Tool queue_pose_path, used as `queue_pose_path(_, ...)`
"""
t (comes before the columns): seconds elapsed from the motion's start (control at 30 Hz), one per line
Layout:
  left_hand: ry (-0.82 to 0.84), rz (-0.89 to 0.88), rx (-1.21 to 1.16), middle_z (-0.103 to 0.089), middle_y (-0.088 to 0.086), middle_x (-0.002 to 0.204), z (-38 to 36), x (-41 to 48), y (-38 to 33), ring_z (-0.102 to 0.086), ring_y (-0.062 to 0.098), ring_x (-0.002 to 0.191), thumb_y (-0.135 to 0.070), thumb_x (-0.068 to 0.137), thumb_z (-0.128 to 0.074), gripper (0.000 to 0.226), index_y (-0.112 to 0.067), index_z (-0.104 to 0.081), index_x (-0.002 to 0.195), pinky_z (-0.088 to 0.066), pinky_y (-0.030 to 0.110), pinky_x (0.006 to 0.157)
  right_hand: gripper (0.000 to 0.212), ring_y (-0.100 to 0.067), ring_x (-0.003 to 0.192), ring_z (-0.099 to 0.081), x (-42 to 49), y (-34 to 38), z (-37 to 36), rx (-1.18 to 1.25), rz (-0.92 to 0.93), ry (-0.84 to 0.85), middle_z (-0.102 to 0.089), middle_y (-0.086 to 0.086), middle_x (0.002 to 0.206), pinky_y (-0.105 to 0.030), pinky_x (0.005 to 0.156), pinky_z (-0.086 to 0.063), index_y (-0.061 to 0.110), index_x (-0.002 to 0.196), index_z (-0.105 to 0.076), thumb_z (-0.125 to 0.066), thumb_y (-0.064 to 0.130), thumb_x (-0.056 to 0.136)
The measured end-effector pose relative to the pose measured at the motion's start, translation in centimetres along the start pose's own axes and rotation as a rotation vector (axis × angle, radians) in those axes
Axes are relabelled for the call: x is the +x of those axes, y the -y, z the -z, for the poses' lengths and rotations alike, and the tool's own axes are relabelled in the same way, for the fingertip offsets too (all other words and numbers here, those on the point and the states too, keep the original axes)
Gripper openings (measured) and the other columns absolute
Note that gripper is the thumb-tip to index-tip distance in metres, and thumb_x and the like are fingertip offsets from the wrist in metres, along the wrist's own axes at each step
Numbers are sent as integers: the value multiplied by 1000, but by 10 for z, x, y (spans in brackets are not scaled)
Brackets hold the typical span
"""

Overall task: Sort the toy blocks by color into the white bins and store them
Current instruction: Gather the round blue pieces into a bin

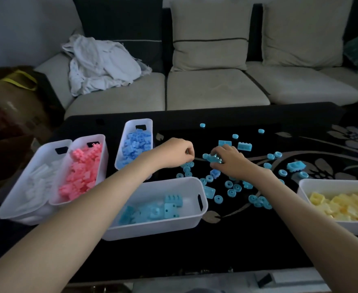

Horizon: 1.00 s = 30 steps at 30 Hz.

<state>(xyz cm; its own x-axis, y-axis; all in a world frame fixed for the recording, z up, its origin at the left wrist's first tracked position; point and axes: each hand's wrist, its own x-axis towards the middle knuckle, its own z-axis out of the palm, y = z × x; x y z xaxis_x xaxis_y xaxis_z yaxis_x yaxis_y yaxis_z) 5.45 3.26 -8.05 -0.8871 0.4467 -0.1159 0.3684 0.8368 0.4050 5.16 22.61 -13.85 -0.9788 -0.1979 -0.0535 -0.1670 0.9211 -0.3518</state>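
Note:
Several loose light-blue blocks and rings (231, 191) lie scattered over the black table (216, 250). My right hand (230, 160) curls its fingers around a small bunch of light-blue pieces (213, 158). To its left, my left hand (177, 152) hovers with its fingers curled; what it holds is hidden. Just below my hands stands a white bin (159, 228) partly filled with light-blue blocks. Other white bins hold darker blue blocks (134, 145), pink blocks (83, 172), white blocks (32, 185) and yellow blocks (343, 203).
A sofa (214, 87) with cushions and a crumpled white cloth (102, 64) stands behind the table. A brown bag (11, 102) sits at the left. The table's right part shows a flower pattern (326, 163).

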Motion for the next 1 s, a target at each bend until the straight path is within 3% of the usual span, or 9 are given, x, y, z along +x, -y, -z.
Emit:
queue_pose_path(0.13, -66, -17, -8, -60, -7, 103, 3, -17, 13, -57, 9, 93, -20, 96, -50, 16, -18, -63, 105, -43, 21, 79, 23, -13, 87, -47, -11, -1, 9, -84, 68, 198, -47, 10, 88, -29, 80, -34, 25, 101, -48, -60, 38, 87)
queue_pose_path(0.23, -111, -11, -8, -59, -7, 101, 9, -29, 24, -54, 7, 87, -21, 97, -48, 15, -21, -62, 104, -40, 20, 75, 18, -14, 76, -54, -13, 5, 10, -43, 39, 260, -51, 7, 84, -29, 69, -45, 25, 99, -49, -60, 32, 88)
queue_pose_path(0.4, -300, 141, -41, -60, -13, 92, 29, -49, 58, -54, 3, 77, -15, 97, -44, 23, -20, -62, 109, -36, 14, 66, 17, -8, 71, -53, 0, 56, 20, 82, 203, 4, -53, 10, 81, -22, 63, -43, 19, 104, -54, -58, 29, 90)
queue_pose_path(0.5, -390, 255, -45, -63, -1, 116, 36, -60, 80, -59, 16, 102, -8, 96, -43, 27, -17, -63, 113, -39, 20, 82, 21, -5, 69, -50, 12, 105, 17, 206, 313, -67, -53, 9, 82, -12, 61, -38, 18, 108, -55, -60, 24, 89)
queue_pose_path(0.73, -431, 304, -34, -61, 6, 119, 36, -70, 104, -56, 18, 111, 5, 90, -42, 35, -11, -61, 115, -38, 18, 84, 39, -15, 89, -56, 37, 149, 1, 304, 369, -36, -58, 0, 102, -28, 83, -47, 17, 126, -51, -62, 26, 89)
queue_pose_path(0.87, -453, 225, -10, -56, 5, 123, 33, -58, 87, -54, 17, 109, 0, 93, -40, 33, -11, -59, 117, -37, 21, 86, 44, -21, 114, -52, 50, 97, 11, 304, 157, -183, -52, -5, 125, -38, 99, -43, 18, 133, -46, -56, 28, 92)
queue_pose_path(1.0, -410, 41, -48, -53, 2, 117, 19, -26, 53, -50, 8, 96, -12, 97, -40, 25, -13, -57, 117, -35, 17, 81, 58, -33, 135, -28, 53, 19, 22, 56, -313, -235, -30, -9, 149, -51, 107, -24, 21, 145, -28, -51, 31, 93)
